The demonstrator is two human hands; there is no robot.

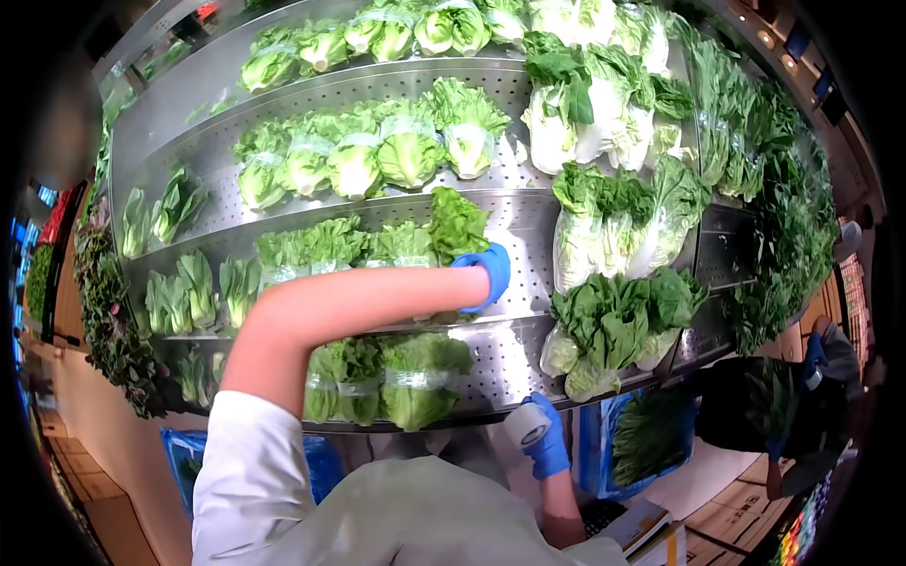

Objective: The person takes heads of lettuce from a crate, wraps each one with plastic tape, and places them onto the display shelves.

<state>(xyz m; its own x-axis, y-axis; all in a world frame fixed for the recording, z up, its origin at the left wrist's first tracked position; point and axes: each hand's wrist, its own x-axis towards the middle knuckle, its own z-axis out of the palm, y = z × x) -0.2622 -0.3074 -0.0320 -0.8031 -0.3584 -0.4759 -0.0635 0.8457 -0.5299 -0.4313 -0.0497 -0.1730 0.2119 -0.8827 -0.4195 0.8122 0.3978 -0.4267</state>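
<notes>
My left hand (493, 274), in a blue glove, reaches across to the third shelf tier. Its fingers are wrapped round the base of a head of green lettuce (459, 224), which stands leaves up at the end of a row of taped lettuces (316, 243). The glove partly hides the base. Low in front of the shelf edge, my right hand (549, 451), also gloved in blue, grips a roll of tape (527, 424). Below my left forearm, taped lettuce bunches (418, 379) sit on the bottom tier.
Chinese cabbages (604, 231) and leafy bunches (618, 321) stand right of my left hand on the perforated metal shelf (505, 363). Bok choy (195, 283) is at the left. A blue-lined crate (590, 448) of greens stands below. At right, a person in black (731, 401) handles greens.
</notes>
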